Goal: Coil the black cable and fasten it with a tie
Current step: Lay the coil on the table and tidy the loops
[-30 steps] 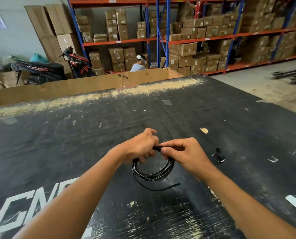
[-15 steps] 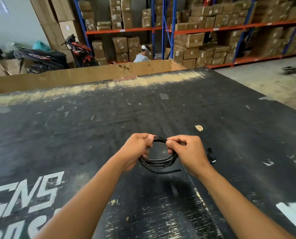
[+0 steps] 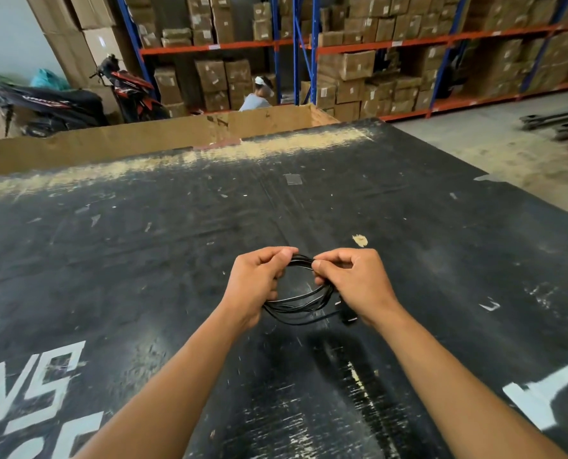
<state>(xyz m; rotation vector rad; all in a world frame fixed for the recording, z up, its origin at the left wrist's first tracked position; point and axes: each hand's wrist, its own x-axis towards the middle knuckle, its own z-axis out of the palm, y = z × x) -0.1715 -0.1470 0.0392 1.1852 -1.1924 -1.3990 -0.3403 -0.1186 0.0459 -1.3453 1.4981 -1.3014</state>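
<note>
Coiling near done, with black cable (image 3: pixel 304 301) gathered in several loops just above the dark counter (image 3: pixel 143 260), left hand (image 3: pixel 259 279) and right hand (image 3: pixel 355 283) both pinched shut on its top arc; next, judged: tucking the loose end, then finding a tie, none plainly visible.

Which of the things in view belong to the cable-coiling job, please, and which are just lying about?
Belongs to the job:
- black cable, coiled
- left hand and right hand, both gripping the coil

Just lying about:
- tan scrap on the black table
- motorbikes
- cardboard boxes on the racking
</note>
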